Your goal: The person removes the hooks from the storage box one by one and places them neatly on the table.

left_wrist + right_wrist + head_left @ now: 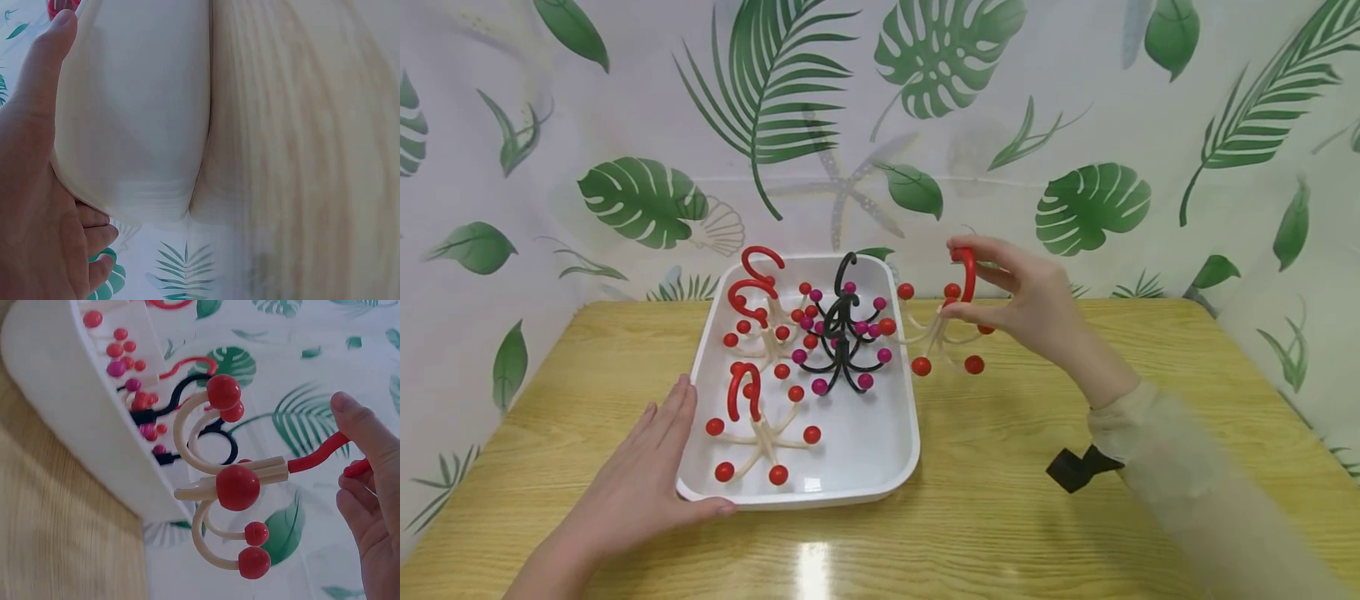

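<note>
To the right of a white tray (880,450), my right hand (1033,296) pinches the red hook (969,275) of a multi-arm hook hanger. The hanger has a cream stem (272,470), curved cream arms and red ball tips (237,487). In the head view it hangs upright beside the tray's right rim. My left hand (640,475) rests at the tray's front left corner, fingers straight along the side and thumb at the front rim. The left wrist view shows this hand (37,187) against the tray's outer wall (137,112).
Inside the tray, several more hangers stand: cream ones with red hooks, such as the front one (763,433), and black ones (842,354) with magenta balls. A black object (1071,471) shows beside the right sleeve (1165,467). Behind the wooden table (1000,517) is a leaf-patterned backdrop (985,167).
</note>
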Demonstrator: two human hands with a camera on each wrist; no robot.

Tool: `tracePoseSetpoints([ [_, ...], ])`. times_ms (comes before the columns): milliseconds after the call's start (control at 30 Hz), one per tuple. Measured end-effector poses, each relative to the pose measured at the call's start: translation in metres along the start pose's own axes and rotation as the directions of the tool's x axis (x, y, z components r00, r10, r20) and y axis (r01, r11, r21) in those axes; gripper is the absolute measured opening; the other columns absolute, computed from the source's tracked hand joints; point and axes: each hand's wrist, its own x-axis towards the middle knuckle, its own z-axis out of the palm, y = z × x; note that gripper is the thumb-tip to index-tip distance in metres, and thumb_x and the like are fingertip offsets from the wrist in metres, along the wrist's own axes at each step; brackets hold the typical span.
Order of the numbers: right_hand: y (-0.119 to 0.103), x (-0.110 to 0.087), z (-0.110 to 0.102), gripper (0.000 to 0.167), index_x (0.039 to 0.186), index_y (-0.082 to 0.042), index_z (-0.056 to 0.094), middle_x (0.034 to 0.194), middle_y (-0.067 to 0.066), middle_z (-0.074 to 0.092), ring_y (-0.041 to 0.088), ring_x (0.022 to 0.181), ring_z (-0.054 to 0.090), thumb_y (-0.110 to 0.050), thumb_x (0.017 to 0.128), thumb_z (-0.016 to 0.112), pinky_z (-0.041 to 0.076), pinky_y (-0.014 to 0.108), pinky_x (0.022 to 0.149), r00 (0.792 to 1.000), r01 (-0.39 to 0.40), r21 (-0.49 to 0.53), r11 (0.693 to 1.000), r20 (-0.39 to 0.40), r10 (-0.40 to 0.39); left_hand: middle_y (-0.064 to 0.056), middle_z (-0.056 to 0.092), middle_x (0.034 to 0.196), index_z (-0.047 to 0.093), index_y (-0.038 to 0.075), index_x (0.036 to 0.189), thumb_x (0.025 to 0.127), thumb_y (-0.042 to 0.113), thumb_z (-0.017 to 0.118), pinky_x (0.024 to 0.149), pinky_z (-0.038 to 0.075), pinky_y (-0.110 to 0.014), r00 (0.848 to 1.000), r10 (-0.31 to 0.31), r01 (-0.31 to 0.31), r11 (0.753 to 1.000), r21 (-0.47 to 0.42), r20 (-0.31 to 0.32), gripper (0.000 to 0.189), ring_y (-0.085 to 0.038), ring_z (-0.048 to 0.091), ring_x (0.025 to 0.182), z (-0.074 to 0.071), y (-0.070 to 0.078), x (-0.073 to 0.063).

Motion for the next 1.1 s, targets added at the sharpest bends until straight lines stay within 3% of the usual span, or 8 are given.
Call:
tracePoseSetpoints([
  [133,0.019,-0.001,-0.006,0.069,0.13,-0.006,0.057,0.124,0.009,0.061,0.023,0.112,0.06,-0.005,0.067,0.085,0.049,0.025,0.087,0.982,-0.183,-0.021,0.983,0.041,0.184,-0.014,0.0,0.159,0.001,0.004,0.153,0.059,0.083,0.063,0.116,0.005,-0.045,1.0,-0.002,0.002,1.0,0.001,0.004,0.137,-0.035,0.009,0.144,0.0,0.0,0.001],
  [267,0.036,-0.002,-0.005,0.068,0.133,-0.012,0.055,0.127,0.007,0.059,0.025,0.112,0.061,-0.013,0.071,0.084,0.05,0.028,0.087,0.935,-0.344,-0.044,0.938,0.077,0.346,-0.014,0.0,0.159,0.001,0.004,0.153,0.059,0.082,0.063,0.116,0.004,-0.045,1.0,0.0,0.0,1.0,0.003,0.004,0.137,-0.034,0.008,0.144,-0.001,0.0,0.001],
  [533,0.072,-0.002,0.01,0.071,0.137,-0.019,0.051,0.136,0.005,0.052,0.027,0.104,0.065,-0.024,0.074,0.083,0.054,0.034,0.083,0.834,-0.534,-0.016,0.845,0.154,0.53,-0.015,0.001,0.159,0.001,0.003,0.153,0.06,0.083,0.063,0.116,0.004,-0.045,1.0,0.007,-0.007,1.0,0.006,-0.004,0.137,-0.034,0.008,0.144,-0.002,0.0,0.002],
  [767,0.087,-0.002,0.022,0.071,0.137,-0.016,0.049,0.137,0.008,0.051,0.029,0.104,0.065,-0.022,0.075,0.083,0.053,0.04,0.086,0.815,-0.558,-0.023,0.829,0.174,0.553,-0.014,0.001,0.159,0.002,0.002,0.153,0.059,0.083,0.063,0.116,0.004,-0.046,1.0,0.004,-0.004,1.0,0.009,0.0,0.137,-0.034,0.009,0.144,-0.001,0.0,0.002],
  [1000,0.093,-0.001,0.029,0.071,0.138,-0.013,0.048,0.138,0.008,0.051,0.03,0.126,0.048,-0.022,0.077,0.081,0.048,0.044,0.094,0.819,-0.539,-0.074,0.839,0.186,0.543,-0.015,0.002,0.159,0.002,0.003,0.153,0.059,0.084,0.062,0.116,0.004,-0.045,1.0,0.001,-0.001,1.0,0.009,-0.011,0.138,-0.034,0.009,0.144,-0.001,-0.001,0.0],
  [1100,0.094,0.0,0.03,0.071,0.139,-0.013,0.047,0.139,0.008,0.05,0.029,0.127,0.047,-0.022,0.077,0.081,0.047,0.045,0.096,0.818,-0.537,-0.082,0.84,0.194,0.541,-0.015,0.003,0.159,0.002,0.002,0.153,0.06,0.083,0.062,0.117,0.005,-0.044,1.0,0.01,-0.01,1.0,0.011,-0.019,0.137,-0.034,0.01,0.144,-0.002,-0.001,-0.001],
])
